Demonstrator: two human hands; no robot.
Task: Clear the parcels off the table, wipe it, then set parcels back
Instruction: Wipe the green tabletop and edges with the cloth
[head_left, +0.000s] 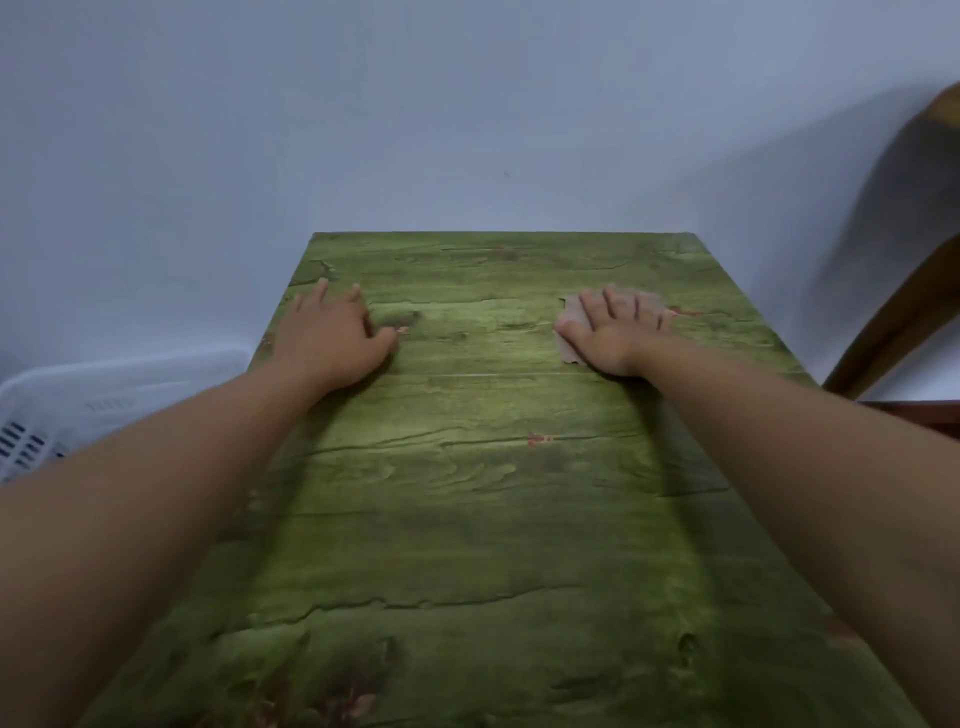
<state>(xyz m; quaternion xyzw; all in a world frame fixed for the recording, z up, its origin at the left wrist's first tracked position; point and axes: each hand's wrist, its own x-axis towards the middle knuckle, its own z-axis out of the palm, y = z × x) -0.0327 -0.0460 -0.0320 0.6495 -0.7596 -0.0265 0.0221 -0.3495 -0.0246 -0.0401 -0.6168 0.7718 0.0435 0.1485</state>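
Table: we see the green, wood-grained table (467, 467) filling the centre and lower part of the frame, its far edge against the pale wall (415, 130). No parcel shows on its top.
Cloth: a small pinkish cloth (571, 338) lies flat on the table right of centre, near the far end; we see it only at the edges of the hand covering it.
Right hand: our right hand (613, 332) lies palm down on the cloth, fingers straight and spread, pressing it to the table.
Left hand: our left hand (332, 338) rests palm down on the bare table near its left edge, fingers loosely extended, holding nothing.
Arms: both bare forearms reach in from the lower corners of the frame toward the far end of the table, well apart from each other.
Basket: a white slotted plastic basket (104, 395) stands at the left edge of the frame, beside the table; we cannot tell what it holds.
Chair: part of a brown wooden chair (893, 322) shows at the right edge of the frame, blurred.
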